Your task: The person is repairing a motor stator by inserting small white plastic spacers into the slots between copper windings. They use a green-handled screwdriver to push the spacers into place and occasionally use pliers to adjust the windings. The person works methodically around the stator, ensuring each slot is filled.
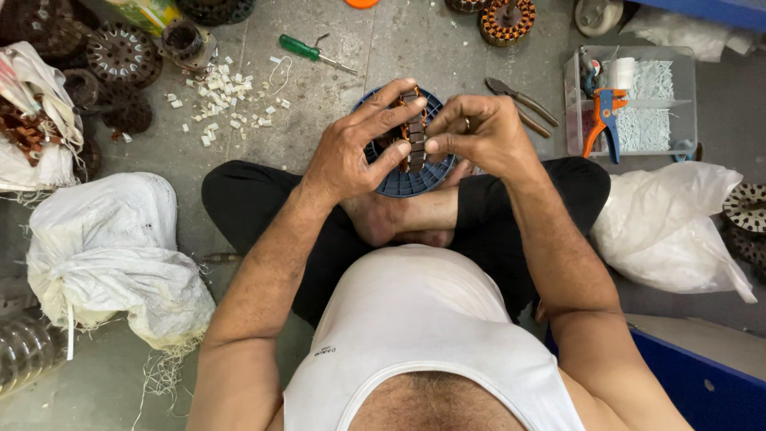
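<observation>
I sit cross-legged on a grey floor. My left hand and my right hand together hold a round motor stator with dark metal teeth and copper windings, turned edge-on towards me. Fingers of both hands pinch its rim. Under it rests a round blue slotted plastic disc, propped on my crossed legs and foot.
Green-handled screwdriver and small white paper bits lie ahead left. Pliers lie right of the hands. A clear plastic box holds an orange-blue tool and white strips. White sacks flank me. More stators lie around.
</observation>
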